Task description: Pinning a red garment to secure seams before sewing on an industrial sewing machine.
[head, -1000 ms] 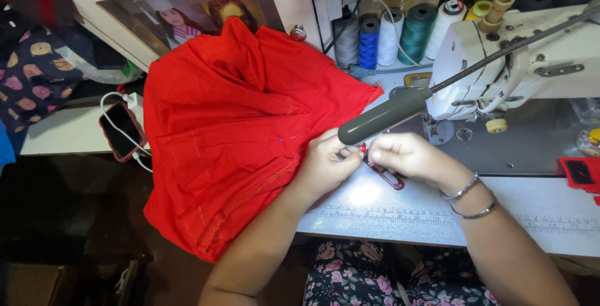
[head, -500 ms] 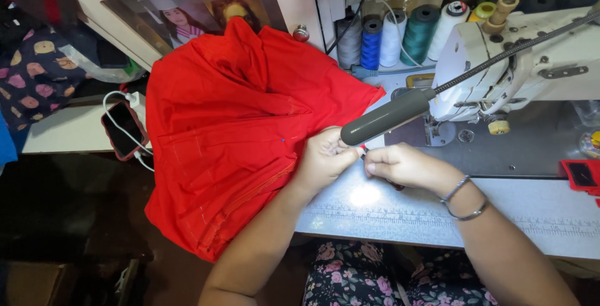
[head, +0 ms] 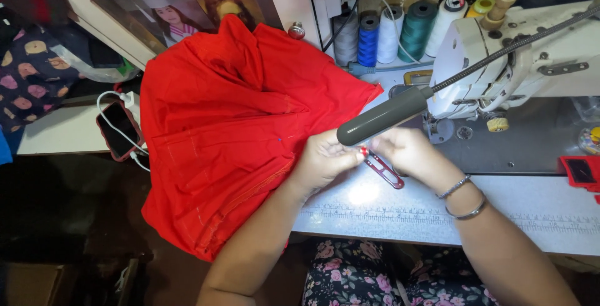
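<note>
1. The snips (head: 382,168), small and red-handled, lie between the two hands on the sewing table (head: 537,218), just right of the red cloth (head: 231,131). A second ago they sat lower and further right under the right hand; now their tips point up and left, into the gap between the fingertips.

2. The right hand (head: 409,151) holds the snips by the handle end, fingers curled over it. It has slid a little left over the last second, toward the other hand.

3. The left hand (head: 324,159) is pinched shut at the cloth's right edge. It seems to hold a bit of hem or a thread end, but what sits between the fingertips is too small to tell. It has barely moved.

4. My reading: hands and blades have closed together, so a trim at the cloth edge looks to be in hand, not finished.

5. The cloth has stayed as it was, heaped over the table's left side and hanging off the front.

6. The lamp (head: 384,115), a grey head on a flexible neck, hangs just above the hands and lights the table below them.

7. Behind it stands the sewing machine (head: 531,62), with thread cones (head: 400,28) to its left. A phone (head: 115,130) lies on charge left of the cloth.
</note>
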